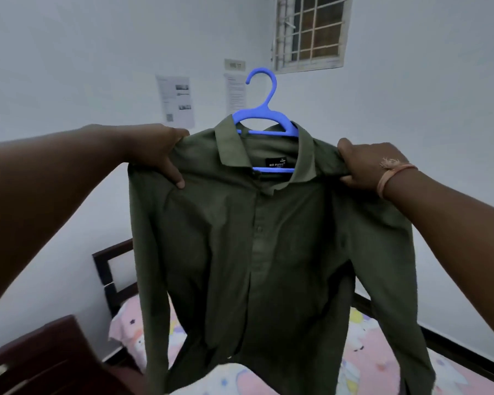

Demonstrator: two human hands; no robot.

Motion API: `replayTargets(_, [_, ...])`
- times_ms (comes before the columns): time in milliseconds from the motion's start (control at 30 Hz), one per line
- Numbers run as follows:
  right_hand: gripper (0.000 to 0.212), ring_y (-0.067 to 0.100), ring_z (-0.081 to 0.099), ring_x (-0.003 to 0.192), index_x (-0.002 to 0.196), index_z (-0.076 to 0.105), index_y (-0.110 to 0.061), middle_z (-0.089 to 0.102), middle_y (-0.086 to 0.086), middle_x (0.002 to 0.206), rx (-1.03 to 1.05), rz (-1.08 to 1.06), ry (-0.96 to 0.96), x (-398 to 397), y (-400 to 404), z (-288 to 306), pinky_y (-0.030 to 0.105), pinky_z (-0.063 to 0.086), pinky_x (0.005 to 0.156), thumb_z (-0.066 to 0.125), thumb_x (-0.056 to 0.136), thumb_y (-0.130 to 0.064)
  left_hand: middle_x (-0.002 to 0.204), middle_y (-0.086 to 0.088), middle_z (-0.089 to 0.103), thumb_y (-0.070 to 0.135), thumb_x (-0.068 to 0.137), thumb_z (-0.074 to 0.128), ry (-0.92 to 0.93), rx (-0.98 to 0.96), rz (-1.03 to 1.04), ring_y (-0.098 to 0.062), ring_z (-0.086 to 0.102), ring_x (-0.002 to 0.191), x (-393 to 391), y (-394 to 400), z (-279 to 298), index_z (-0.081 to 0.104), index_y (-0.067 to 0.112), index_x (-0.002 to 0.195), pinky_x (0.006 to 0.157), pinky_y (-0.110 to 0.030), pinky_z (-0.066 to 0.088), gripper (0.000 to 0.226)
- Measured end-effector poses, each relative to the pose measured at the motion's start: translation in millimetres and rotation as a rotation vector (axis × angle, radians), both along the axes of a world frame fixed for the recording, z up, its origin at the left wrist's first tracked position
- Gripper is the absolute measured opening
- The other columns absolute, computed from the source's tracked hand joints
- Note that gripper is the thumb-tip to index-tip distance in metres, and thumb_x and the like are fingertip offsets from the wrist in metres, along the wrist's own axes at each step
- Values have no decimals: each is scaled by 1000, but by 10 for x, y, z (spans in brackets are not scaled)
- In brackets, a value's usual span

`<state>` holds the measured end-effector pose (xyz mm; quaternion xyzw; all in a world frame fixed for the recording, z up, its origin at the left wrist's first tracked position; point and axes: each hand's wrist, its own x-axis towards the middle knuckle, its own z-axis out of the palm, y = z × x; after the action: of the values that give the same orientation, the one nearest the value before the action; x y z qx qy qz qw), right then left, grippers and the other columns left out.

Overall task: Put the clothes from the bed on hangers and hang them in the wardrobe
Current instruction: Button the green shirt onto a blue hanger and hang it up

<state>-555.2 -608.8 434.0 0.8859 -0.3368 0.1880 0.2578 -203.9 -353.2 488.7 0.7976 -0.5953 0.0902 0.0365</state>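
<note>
Head view, shirt [268, 238] hanging vertical on hanger [264, 109], hook up, left hand [157, 152] and right hand [368, 166] fingers gripping shoulders

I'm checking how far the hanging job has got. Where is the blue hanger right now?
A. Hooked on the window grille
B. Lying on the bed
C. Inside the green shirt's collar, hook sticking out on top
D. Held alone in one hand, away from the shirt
C: the blue hanger sits inside the green shirt, its hook rising above the collar, while the left hand and right hand grip the shoulders.
</note>
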Motion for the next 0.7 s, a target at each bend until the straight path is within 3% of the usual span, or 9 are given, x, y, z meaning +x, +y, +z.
replayTargets(100, [40,30,53,71,101,30,-18,53,7,83,60,-89,-129,243,105,107,35,41,64,64,85,-33,90,-1,60,37,73,90,-93,-17,3,-14,55,77,136,315,5,37,30,104,63,-36,46,62])
replayTargets(200, [35,32,50,70,99,34,-17,47,8,77,100,-43,-291,447,138,239,37,41,66,65,83,-24,87,-5,56,24,90,68,-252,-149,36,-28,54,75,210,627,11,29,29,103,60,-37,42,42])
replayTargets(300, [33,32,48,65,96,36,-16,43,6,69,87,101,-376,625,188,395,38,40,63,65,80,-17,89,-2,52,16,93,58,-330,-268,71,-31,54,77,216,922,46,34,25,104,62,-36,39,28])
replayTargets(400, [32,34,48,65,94,36,-14,43,6,68,94,232,-433,786,184,576,38,38,60,65,78,-13,92,-5,55,11,89,57,-258,-383,240,-33,57,84,465,1239,122,49,18,94,68,-37,43,11])
replayTargets(500, [26,35,47,67,91,38,-13,44,8,69,148,329,-539,981,121,700,38,35,62,61,80,-12,87,-11,61,11,84,54,292,-860,521,-29,58,78,671,1422,207,66,4,93,62,-31,42,16])
replayTargets(533, [24,35,47,68,90,39,-12,44,8,70,174,354,-561,1071,102,729,38,34,62,61,80,-13,95,-12,61,15,85,55,577,-1027,544,-27,57,82,656,1428,211,64,-1,111,65,-30,45,32])
replayTargets(600, [22,35,48,70,90,40,-13,46,9,72,224,404,-585,1282,106,805,38,34,63,61,81,-17,124,-11,54,35,91,62,930,-1207,547,-27,57,105,564,1354,83,33,4,148,88,-39,52,72])
replayTargets(633, [22,35,48,71,90,42,-15,47,10,74,233,420,-589,1371,111,844,38,35,64,61,81,-20,134,-10,47,46,93,61,899,-1209,590,-29,53,117,440,1275,-66,21,11,150,100,-43,47,78])
replayTargets(700, [23,35,49,74,92,44,-17,50,11,78,239,438,-571,1566,143,926,38,37,66,62,80,-23,138,-12,38,45,91,59,419,-1147,749,-34,42,127,258,1181,-439,27,20,137,107,-49,35,61])
